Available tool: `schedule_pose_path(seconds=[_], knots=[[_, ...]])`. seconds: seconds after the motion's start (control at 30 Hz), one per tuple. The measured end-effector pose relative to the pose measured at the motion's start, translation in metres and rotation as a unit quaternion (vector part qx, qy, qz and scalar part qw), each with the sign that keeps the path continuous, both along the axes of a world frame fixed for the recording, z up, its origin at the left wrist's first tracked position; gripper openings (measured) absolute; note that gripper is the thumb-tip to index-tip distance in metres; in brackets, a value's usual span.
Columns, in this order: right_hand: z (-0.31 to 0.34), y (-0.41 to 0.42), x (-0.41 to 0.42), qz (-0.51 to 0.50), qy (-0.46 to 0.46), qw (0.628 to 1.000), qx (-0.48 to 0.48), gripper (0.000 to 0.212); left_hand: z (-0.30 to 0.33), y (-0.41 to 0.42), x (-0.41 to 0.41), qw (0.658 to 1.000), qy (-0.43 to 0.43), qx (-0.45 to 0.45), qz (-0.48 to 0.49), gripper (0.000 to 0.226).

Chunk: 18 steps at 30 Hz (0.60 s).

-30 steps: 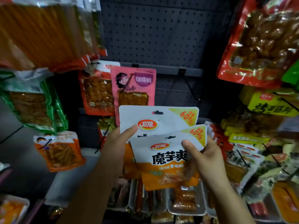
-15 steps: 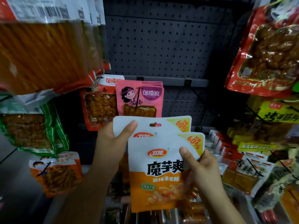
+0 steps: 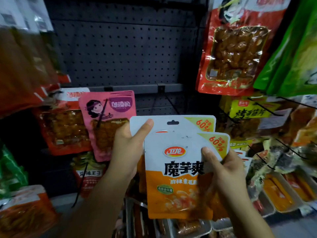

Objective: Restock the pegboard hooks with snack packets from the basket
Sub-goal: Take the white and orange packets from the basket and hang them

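Left hand [image 3: 127,150] pinches rear snack packet [image 3: 173,123] at top-left corner | right hand [image 3: 223,170] pinches front snack packet [image 3: 176,177] by right edge | likely light, floppy, slick; hang slot beside left thumb, below empty hook [image 3: 172,104]

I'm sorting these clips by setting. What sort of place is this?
Most likely a shop's snack aisle: a dark pegboard wall with wire hooks, hanging snack packets such as the pink packet, and trays of packaged food below.
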State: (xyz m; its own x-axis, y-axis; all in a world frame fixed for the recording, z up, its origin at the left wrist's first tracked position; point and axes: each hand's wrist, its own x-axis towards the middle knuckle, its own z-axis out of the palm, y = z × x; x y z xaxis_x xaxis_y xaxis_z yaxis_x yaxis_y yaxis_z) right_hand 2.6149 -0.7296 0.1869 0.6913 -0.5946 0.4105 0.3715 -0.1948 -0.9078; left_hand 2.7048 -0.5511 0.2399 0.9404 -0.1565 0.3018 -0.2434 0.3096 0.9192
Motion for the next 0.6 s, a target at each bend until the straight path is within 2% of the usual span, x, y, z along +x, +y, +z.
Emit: schedule_pose_path(seconds=[0.4,0.6], knots=[[-0.018,-0.033,0.017,-0.024,0.041,0.998,0.031,0.006,-0.008,-0.043,0.013,0.998,0.043,0.027,0.028,0.006],[-0.018,-0.039,0.029,-0.027,0.044,0.998,0.020,0.009,-0.008,-0.048,0.023,0.998,0.027,0.040,0.046,0.006]])
